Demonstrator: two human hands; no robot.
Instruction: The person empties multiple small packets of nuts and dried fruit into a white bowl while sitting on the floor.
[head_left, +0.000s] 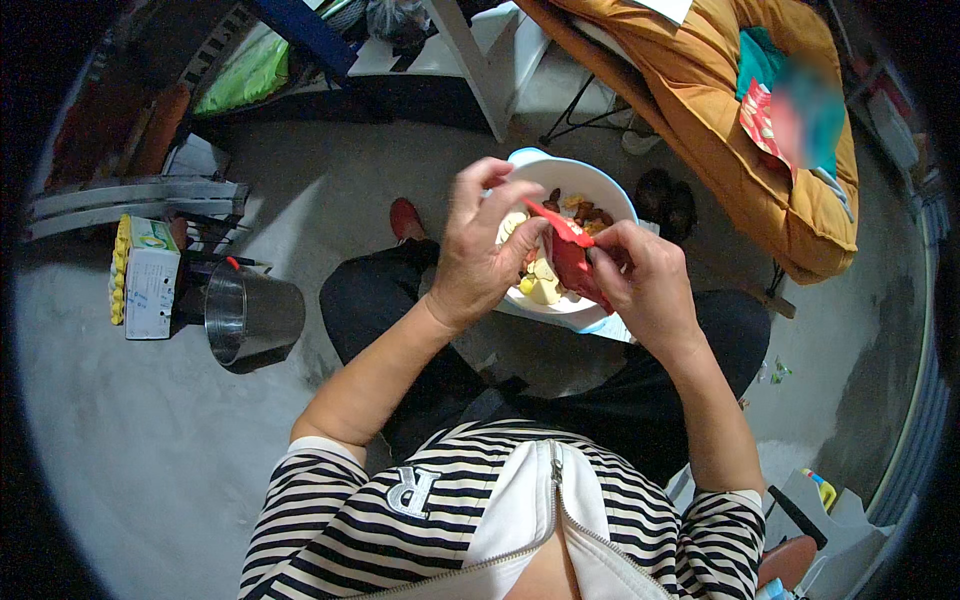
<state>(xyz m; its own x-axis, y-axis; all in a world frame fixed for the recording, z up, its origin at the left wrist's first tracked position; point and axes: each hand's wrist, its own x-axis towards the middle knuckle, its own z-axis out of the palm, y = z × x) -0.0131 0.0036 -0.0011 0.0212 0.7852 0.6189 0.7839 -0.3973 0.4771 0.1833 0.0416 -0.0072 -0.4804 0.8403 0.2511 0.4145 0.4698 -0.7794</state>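
Note:
A red packet (576, 268) is pinched between the thumb and fingers of my right hand (646, 279). Its upper part forms a narrow red strip reaching towards my left hand (486, 244). The left fingers are spread and slightly blurred, with the thumb close beside the packet; whether they grip the strip is unclear. Both hands are above a white bowl with a light blue rim (611, 182). Inside the bowl lie pale yellow pieces (541, 281) and brown pieces (596, 214), possibly wrapped snacks, partly hidden by the hands and packet.
At the left, a metal pot (259, 319) stands near a white and green carton (150, 292). An orange padded seat (720, 150) with a red patterned bag (759, 120) is at the upper right. Dark shoes (666, 204) rest beyond the bowl. A white shelf frame (472, 71) rises ahead.

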